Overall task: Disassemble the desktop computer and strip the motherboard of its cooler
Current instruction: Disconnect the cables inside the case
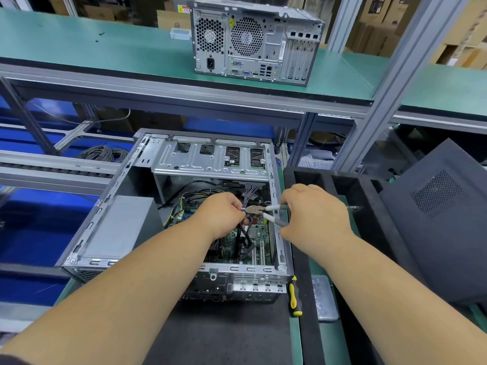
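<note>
An opened desktop case [110,196] lies on its side before me, its green motherboard [259,233] visible inside. The cooler is mostly hidden under my left arm. My left hand [221,214] pinches a bundle of dark cables [243,233] above the board, bound by a white tie. My right hand [313,214] grips the grey handles of cutting pliers [263,210]; the jaws sit at the tie beside my left fingers. The grey power supply [118,227] fills the case's left side.
A yellow-and-black screwdriver [293,296] lies at the case's right front corner. A black foam tray [326,180] and a dark side panel [442,217] stand to the right. A second closed computer [253,40] sits on the upper green shelf. Coiled cables [104,154] lie at back left.
</note>
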